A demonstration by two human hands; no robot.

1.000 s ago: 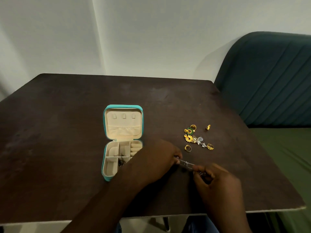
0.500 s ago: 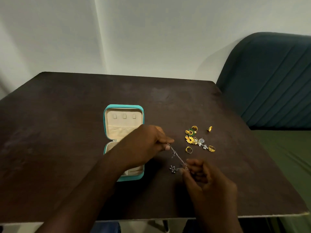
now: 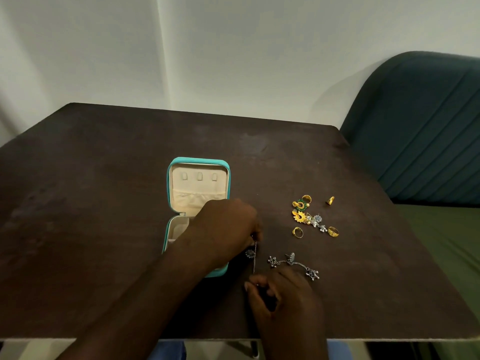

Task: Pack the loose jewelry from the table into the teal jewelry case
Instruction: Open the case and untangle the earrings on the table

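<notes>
1. Head view, bottom middle of the frame: the right hand (image 3: 283, 297) is curled up, and its fingertips pinch the low end of a thin silver chain (image 3: 254, 258).
2. Just above, the left hand (image 3: 226, 229) pinches the top end of the same chain. The chain hangs straight between the two hands, with a small round flower charm (image 3: 250, 253) beside it.
3. Right of the chain, one more silver piece (image 3: 293, 263) lies flat on the table (image 3: 104, 203). It is a bumpy string with little star-shaped bits at both ends.
4. The table is dark brown wood, flat and a bit scuffed.
5. Under the left hand sits the teal jewelry case (image 3: 198, 162), open. It is lined with soft cream cloth. Its lid lies back and shows three small tabs and one gathered pocket. The hand hides most of the tray.
6. Up and to the right is a small heap (image 3: 305, 216) of shiny yellow, green and silver pieces, touching each other.
7. Four gold rings lie around it: one (image 3: 297, 232) low left, one (image 3: 333, 232) low right, one (image 3: 306, 198) on top, one (image 3: 330, 200) apart to the right.
8. Far right stands a dark teal padded seat back (image 3: 420, 131) with stitched lines.
</notes>
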